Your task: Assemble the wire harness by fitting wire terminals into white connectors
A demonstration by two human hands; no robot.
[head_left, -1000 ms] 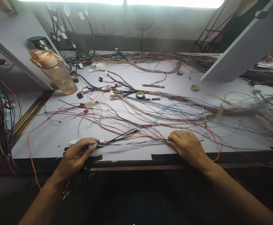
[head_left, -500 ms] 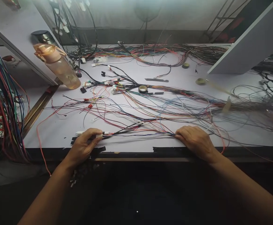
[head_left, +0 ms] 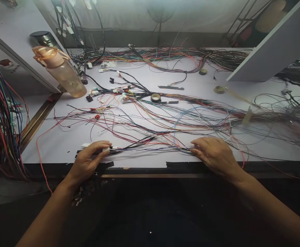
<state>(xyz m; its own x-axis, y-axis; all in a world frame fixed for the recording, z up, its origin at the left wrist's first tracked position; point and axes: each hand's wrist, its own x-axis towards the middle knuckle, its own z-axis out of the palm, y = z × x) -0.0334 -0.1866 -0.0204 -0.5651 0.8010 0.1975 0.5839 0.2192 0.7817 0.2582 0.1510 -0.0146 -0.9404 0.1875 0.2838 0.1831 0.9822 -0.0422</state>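
Observation:
Near the front edge of the table, my left hand [head_left: 90, 158] pinches a white connector [head_left: 106, 150] between thumb and forefinger. Thin wires [head_left: 150, 148], white, blue and black among them, stretch from there across to the right. My right hand [head_left: 215, 156] is loosely closed around their other stretch, with a small gap between forefinger and thumb; its other fingers are hidden. Another white connector [head_left: 85, 146] and a black piece lie just behind my left hand. A roll of tape [head_left: 155, 97] rests on a wire harness farther back.
A tilted-looking drinking bottle [head_left: 62, 70] stands at the left by a white panel. Hanging wires [head_left: 3, 113] crowd the left side. A flat blade-like tool [head_left: 170, 88] and tape rolls [head_left: 219, 90] lie mid-table. A large wire bundle [head_left: 160, 56] runs along the back. Part of a person shows at upper right.
My right forefinger and thumb have parted a little at the wires, which bunch differently there. My left hand keeps its pinch on the connector. The whole view has shifted slightly.

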